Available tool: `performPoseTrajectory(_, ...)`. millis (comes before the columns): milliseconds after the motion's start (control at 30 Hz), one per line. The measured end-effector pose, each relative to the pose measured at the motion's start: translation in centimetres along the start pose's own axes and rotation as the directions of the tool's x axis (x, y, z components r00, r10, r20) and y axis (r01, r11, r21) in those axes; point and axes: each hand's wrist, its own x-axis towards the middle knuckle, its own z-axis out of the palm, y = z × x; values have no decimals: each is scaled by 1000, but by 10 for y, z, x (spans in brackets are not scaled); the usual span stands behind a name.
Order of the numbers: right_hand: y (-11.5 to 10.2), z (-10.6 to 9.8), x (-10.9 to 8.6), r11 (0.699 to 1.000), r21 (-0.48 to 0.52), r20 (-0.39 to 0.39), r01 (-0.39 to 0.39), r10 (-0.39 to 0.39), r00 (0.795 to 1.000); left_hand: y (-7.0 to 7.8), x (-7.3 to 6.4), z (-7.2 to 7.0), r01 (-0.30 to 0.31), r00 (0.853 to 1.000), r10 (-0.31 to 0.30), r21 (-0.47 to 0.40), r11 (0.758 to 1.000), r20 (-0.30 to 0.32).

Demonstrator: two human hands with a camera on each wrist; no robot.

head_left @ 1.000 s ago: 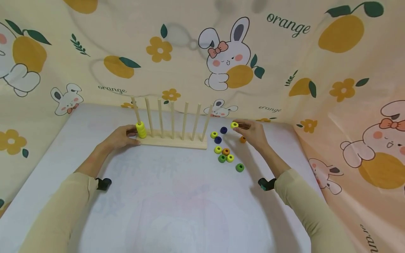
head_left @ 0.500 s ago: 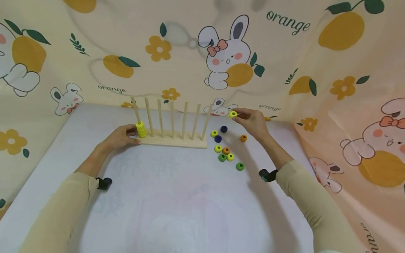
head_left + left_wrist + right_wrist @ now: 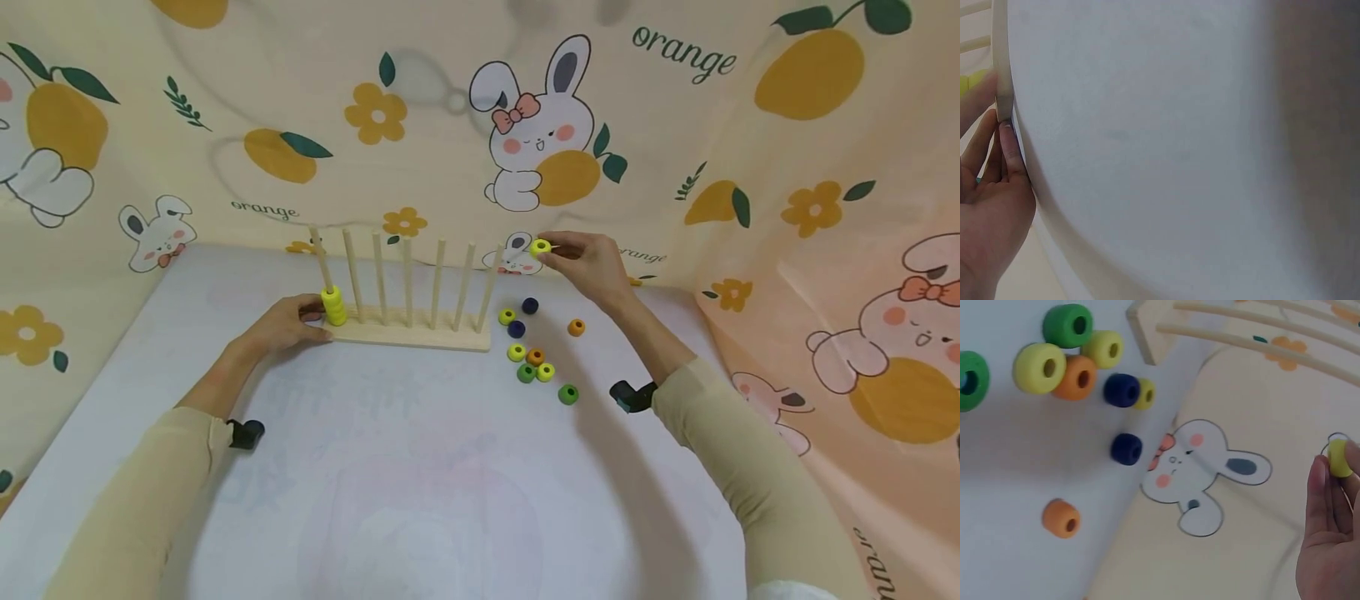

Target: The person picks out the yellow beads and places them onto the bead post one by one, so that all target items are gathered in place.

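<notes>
A wooden peg rack [image 3: 412, 337] with several upright pegs stands toward the back of the table. Yellow beads [image 3: 334, 308] are stacked on its leftmost peg; the other pegs are bare. My left hand [image 3: 283, 323] grips the base's left end, and in the left wrist view its fingers [image 3: 1011, 150] are right at the base's end. Between thumb and fingertips my right hand [image 3: 592, 265] pinches a yellow bead [image 3: 540, 247], raised above the table near the top of the rightmost peg. The right wrist view shows this bead [image 3: 1339, 457] too, with its hole turned out of sight.
Loose beads lie right of the rack: yellow [image 3: 516, 352], dark blue [image 3: 530, 306], orange [image 3: 576, 327] and green [image 3: 568, 394] ones. Several sit close together. A printed cloth [image 3: 435, 175] with rabbits and oranges rises behind the white table [image 3: 420, 467] and along its sides.
My right hand has lifted the yellow bead higher and brought it slightly left, toward the rack. The left hand and the rack hold their place.
</notes>
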Motion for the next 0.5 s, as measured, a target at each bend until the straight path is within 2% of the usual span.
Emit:
performPoseTrajectory(267,-20,2,10,996,26,25,83,-83,996,-4,3,0,1,1000,-1,-7,1000,-1)
performPoseTrajectory(500,-38,3,20,989,-16,42,145,-144,989,-5,2,0,1,1000,-1,-3,1000,-5)
